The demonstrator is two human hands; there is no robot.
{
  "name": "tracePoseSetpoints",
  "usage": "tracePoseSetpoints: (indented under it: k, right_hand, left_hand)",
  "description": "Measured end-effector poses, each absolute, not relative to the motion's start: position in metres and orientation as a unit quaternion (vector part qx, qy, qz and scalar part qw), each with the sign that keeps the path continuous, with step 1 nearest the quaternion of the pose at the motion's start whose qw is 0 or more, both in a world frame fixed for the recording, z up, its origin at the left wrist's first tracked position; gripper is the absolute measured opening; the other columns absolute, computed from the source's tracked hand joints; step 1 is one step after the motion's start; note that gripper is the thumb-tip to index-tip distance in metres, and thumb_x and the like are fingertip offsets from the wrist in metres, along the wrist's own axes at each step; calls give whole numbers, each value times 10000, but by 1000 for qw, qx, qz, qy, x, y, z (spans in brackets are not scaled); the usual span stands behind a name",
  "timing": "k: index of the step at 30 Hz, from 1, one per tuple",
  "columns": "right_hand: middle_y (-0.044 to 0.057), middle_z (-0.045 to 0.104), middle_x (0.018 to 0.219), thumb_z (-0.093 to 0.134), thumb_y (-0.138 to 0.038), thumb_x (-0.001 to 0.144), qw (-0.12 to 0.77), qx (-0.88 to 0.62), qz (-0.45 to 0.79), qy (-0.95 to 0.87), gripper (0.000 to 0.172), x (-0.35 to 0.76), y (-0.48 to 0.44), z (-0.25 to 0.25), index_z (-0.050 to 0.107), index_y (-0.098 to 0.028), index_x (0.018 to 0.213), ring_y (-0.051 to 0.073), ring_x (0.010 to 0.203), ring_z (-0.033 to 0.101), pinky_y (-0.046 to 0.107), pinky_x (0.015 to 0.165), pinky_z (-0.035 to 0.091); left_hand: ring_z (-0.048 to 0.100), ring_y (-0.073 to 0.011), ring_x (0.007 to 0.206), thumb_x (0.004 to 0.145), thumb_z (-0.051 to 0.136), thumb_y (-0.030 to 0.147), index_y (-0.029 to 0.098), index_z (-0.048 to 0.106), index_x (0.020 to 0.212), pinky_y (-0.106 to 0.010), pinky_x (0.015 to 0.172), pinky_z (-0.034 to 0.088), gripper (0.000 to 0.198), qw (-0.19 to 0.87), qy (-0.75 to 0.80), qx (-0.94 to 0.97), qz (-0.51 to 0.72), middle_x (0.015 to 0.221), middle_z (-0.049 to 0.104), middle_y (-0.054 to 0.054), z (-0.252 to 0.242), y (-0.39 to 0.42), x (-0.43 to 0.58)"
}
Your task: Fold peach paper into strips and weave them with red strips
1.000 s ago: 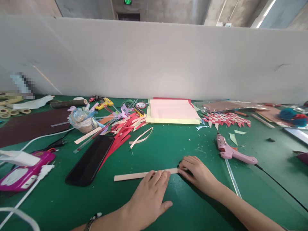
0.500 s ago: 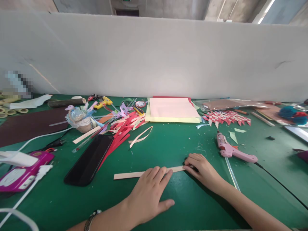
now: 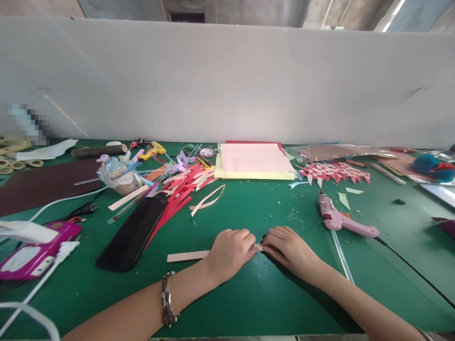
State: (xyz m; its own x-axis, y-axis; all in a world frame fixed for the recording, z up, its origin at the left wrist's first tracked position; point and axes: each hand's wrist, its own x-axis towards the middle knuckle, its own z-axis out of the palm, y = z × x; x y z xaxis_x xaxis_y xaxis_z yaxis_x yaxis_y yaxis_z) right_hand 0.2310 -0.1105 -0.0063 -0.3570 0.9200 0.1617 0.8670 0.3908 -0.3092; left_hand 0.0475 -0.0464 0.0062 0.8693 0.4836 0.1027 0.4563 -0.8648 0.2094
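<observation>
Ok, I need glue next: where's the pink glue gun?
In the head view the pink glue gun lies on the green table, just right of the right hand on the paper strip.

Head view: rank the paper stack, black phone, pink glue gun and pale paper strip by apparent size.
1 and 2. paper stack and black phone: about alike; the phone lies nearer the camera, so unranked.
3. pink glue gun.
4. pale paper strip, partly hidden under the left hand.

A beige paper strip (image 3: 187, 256) lies on green table (image 3: 249, 208); pink glue gun (image 3: 343, 222), red-and-white woven piece (image 3: 334, 172).
</observation>
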Motion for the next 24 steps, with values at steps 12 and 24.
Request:
tracePoseSetpoints:
  k: [12,24]
  right_hand:
    - [-4,543,683,415,-271,905,132,-548,33,-825,216,243,-106,-10,504,-187,727,133,637,485,264,637,340]
    - [-31,537,631,376,-307,915,159,-540,-8,-827,274,245,-104,-12,514,-202,702,113,610,492,367,905,306]
  left_hand:
    - [532,-124,578,863,511,248,166,490,715,-226,486,321,170,84,271,958,48,646,527,34,10,-47,51]
    - [519,-123,566,840,517,238,177,459,678,-233,485,310,182,89,283,954,43,639,519,33,8,-45,52]
